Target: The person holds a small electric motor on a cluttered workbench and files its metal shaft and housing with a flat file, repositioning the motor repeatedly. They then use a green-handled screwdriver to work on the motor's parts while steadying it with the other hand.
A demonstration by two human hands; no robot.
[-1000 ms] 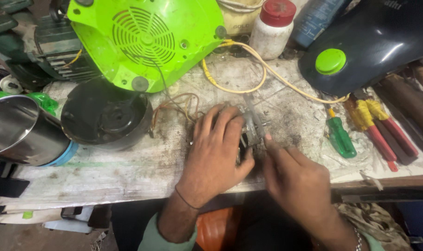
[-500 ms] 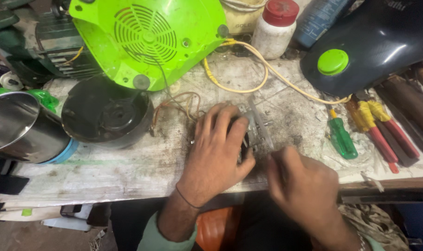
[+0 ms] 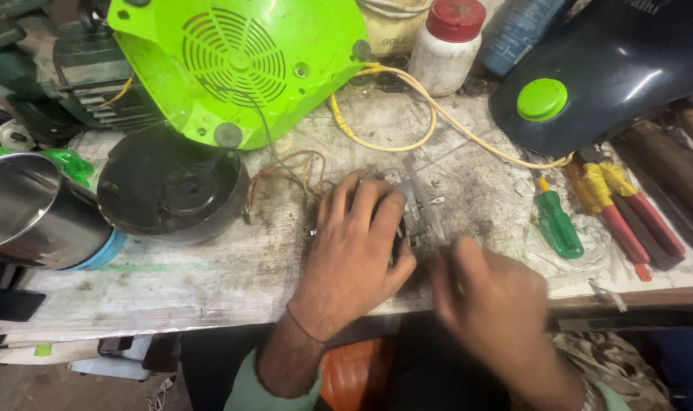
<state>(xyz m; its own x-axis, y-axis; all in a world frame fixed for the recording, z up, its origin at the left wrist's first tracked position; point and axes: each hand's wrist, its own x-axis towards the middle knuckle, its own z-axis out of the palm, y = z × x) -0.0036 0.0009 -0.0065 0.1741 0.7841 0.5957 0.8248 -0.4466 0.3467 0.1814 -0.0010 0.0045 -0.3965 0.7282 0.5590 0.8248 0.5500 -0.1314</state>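
My left hand (image 3: 355, 247) lies palm down on a small grey switch part (image 3: 418, 205) at the front of the worn white workbench (image 3: 171, 281), gripping it. Thin brown wires (image 3: 289, 171) run from the part toward a black round motor base (image 3: 171, 186). My right hand (image 3: 492, 298) is blurred just right of the part, fingers closed; a thin tool may be in it, but I cannot tell.
A bright green appliance housing (image 3: 240, 65) stands behind the black base. A steel jar (image 3: 27, 209) sits at the left. A yellow cable (image 3: 430, 125) loops across the bench. A green screwdriver (image 3: 555, 221), red-handled pliers (image 3: 624, 221), a red-capped white bottle (image 3: 447, 46) and a dark cover with a green button (image 3: 590, 84) lie right.
My right hand has shifted slightly down and right, away from the part. My left hand stays on the part.
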